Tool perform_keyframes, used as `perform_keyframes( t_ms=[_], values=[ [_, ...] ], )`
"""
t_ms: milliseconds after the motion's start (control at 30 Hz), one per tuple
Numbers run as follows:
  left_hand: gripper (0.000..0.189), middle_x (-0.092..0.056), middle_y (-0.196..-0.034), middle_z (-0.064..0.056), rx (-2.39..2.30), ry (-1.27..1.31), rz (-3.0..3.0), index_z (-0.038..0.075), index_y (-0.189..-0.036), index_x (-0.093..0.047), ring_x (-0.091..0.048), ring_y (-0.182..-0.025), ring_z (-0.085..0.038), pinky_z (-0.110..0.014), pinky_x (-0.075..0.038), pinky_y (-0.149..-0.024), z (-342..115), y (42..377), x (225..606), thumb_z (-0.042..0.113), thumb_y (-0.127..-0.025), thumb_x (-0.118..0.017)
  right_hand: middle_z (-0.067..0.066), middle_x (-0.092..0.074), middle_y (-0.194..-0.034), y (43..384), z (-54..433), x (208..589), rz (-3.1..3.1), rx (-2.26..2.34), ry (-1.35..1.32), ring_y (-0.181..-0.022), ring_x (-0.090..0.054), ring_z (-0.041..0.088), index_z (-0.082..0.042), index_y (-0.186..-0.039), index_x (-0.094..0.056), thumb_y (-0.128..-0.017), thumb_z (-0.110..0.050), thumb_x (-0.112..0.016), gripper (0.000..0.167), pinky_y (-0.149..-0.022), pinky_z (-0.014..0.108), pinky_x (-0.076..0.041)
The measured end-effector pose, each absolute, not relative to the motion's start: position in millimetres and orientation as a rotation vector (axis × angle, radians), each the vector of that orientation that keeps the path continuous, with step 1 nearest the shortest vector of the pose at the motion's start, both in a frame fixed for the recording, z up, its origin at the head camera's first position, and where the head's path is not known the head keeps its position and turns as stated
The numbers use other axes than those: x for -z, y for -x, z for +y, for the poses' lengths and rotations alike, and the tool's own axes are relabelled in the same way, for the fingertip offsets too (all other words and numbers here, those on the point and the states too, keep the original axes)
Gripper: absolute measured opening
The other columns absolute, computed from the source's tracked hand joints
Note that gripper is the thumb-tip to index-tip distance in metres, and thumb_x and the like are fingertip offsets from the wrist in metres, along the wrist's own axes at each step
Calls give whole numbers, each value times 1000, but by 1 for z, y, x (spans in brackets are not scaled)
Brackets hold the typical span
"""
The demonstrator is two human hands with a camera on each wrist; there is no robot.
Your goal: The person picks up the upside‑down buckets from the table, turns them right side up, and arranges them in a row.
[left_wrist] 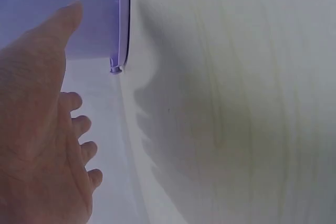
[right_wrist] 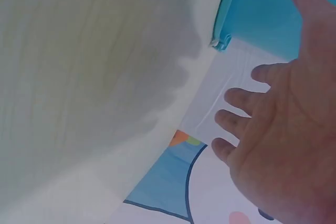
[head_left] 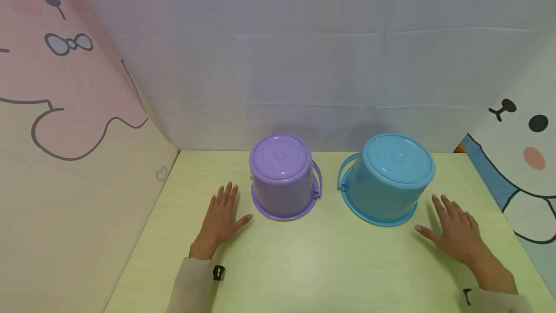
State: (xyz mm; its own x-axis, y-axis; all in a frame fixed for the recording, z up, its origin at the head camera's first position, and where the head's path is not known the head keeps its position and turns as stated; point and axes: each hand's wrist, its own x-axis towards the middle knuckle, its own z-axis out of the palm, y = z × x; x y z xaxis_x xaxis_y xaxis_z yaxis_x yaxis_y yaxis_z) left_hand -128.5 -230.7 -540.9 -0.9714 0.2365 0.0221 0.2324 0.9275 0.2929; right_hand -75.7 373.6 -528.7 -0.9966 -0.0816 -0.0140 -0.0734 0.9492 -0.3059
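A purple bucket (head_left: 282,192) stands upside down on the table, its handle hanging down on its right side. To its right a larger light blue bucket (head_left: 382,197) is also turned over, base up, with its handle at the left. My left hand (head_left: 220,219) is just left of the purple bucket, fingers straight and thumb spread toward its rim, holding nothing. Beside the blue bucket's right side my right hand (head_left: 458,233) reaches forward with fingers loosely extended and nothing in it. Both wrist views show the palms apart from the buckets, with shadows on the table.
The pale yellow table (head_left: 312,264) runs back to a white cloth wall (head_left: 304,62). Cartoon-printed panels stand along the left (head_left: 78,197) and right sides. Both buckets sit toward the table's back edge, with a gap between them.
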Motion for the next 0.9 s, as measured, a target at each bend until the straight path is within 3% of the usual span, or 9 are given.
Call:
perform_keyframes(
  t_ms=[233,900],
  values=[
    [87,-35,-167,-24,-512,-417,3073,-1,-160,-40,-28,-155,-48,-63,-25,-127,-226,123,536,46,-96,-75,48,-22,-157,68,359,519,2959,491,123,-139,-21,71,13,-160,-20,-102,-55,-64,100,-107,84,-18],
    [65,-56,-153,-22,-575,-580,3092,0,-144,-61,-48,-145,-45,-59,-38,-121,-215,118,538,33,-92,-83,43,-40,-151,40,317,513,2927,430,212,-136,-37,65,12,-151,-41,-98,-48,-73,87,-104,80,-32]
  ],
)
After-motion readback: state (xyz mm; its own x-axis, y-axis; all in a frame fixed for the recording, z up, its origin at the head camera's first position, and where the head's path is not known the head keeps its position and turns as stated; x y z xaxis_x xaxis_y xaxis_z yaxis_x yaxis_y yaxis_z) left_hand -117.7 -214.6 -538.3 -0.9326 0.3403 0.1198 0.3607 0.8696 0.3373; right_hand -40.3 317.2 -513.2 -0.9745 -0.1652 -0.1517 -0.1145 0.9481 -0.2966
